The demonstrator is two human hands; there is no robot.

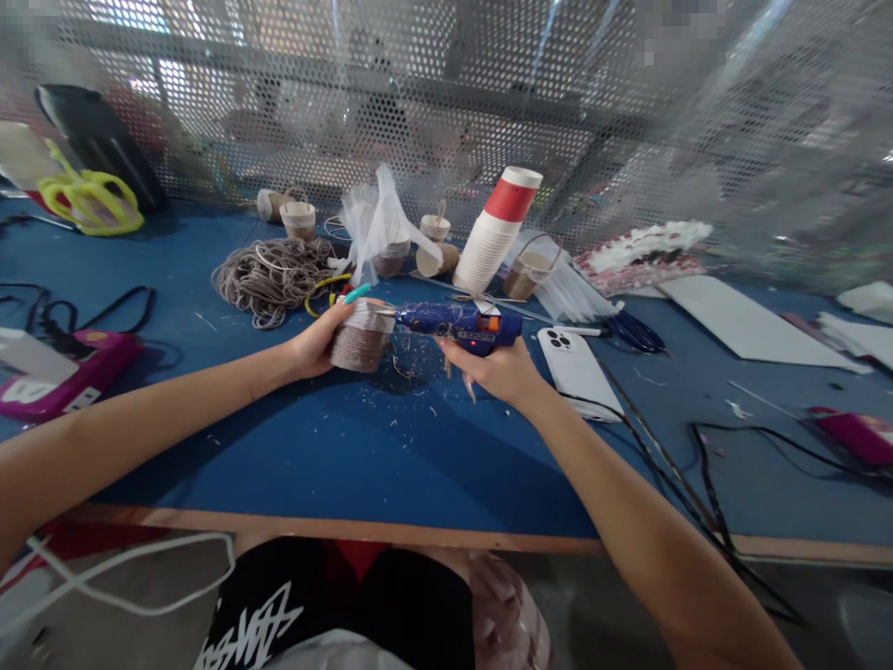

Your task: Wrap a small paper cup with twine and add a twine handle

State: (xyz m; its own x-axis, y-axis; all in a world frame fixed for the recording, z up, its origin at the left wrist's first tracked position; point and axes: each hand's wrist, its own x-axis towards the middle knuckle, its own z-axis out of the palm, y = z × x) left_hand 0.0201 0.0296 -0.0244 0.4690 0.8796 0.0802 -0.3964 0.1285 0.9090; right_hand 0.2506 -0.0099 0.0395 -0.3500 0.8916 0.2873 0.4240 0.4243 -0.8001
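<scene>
My left hand (323, 337) is closed around a small paper cup (361, 342) whose lower part is wound with greyish-brown cord; a white band shows at its top. In my right hand (499, 372) is a blue hot glue gun (457, 324), its small red light lit. The nozzle points left and meets the cup's white band, though I cannot tell whether it touches. A turquoise-tipped thing (357, 293) sticks up by my left fingers. Behind that hand lies a loose heap of grey-brown cord (272, 276).
A tilted stack of paper cups (492, 233) stands behind the glue gun, among several cord-wrapped cups. A white phone (576, 372) lies right of my right hand, with black cables (648, 451) beyond it. Purple power strips (104, 368) sit at both sides. Perforated metal sheeting (391, 102) bounds the back.
</scene>
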